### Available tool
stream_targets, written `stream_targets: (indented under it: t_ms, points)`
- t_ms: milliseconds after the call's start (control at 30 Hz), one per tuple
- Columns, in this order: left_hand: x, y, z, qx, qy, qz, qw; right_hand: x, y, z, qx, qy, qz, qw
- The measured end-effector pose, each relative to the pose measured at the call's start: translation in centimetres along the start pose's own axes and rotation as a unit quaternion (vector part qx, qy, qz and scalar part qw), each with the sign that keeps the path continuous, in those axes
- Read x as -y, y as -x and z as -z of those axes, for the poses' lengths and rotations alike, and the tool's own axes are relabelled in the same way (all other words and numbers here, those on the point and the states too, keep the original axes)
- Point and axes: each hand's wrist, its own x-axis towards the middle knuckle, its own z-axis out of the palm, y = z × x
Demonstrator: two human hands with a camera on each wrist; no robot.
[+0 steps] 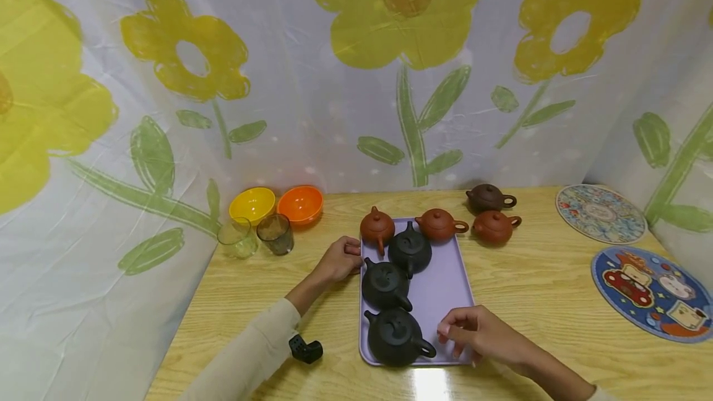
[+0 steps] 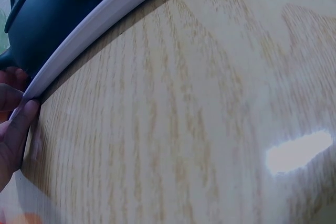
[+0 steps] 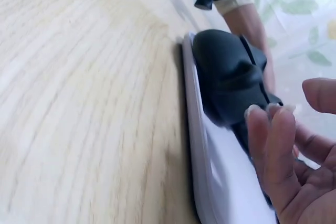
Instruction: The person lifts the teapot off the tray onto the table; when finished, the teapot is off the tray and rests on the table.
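Note:
A lilac tray holds three black teapots in a line along its left side and two reddish-brown teapots at its far end. My left hand is at the tray's left edge. In the left wrist view, the thumb and fingers pinch the rim beside a black teapot. Over the near right corner of the tray hovers my right hand, fingers loosely bent and nothing held. The right wrist view has it close to the nearest black teapot.
Right of the tray's far end stand a dark brown teapot and a reddish-brown one. Two round patterned mats lie at the right. Yellow and orange bowls and two glasses stand at the back left.

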Motion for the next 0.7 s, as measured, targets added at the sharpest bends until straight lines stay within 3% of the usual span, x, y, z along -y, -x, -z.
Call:
stream_targets:
  t_ms: [500, 700]
  points:
    - [0.1, 0.1, 0.0, -0.002, 0.014, 0.007, 0.9999, -0.8, -1.0, -3.1, 0.066, -0.005, 0.026, 0.997]
    - [0.0, 0.3, 0.0, -0.004, 0.017, 0.004, 0.9998, -0.7, -1.2, -4.1, 0.036, 0.006, 0.022, 0.999]
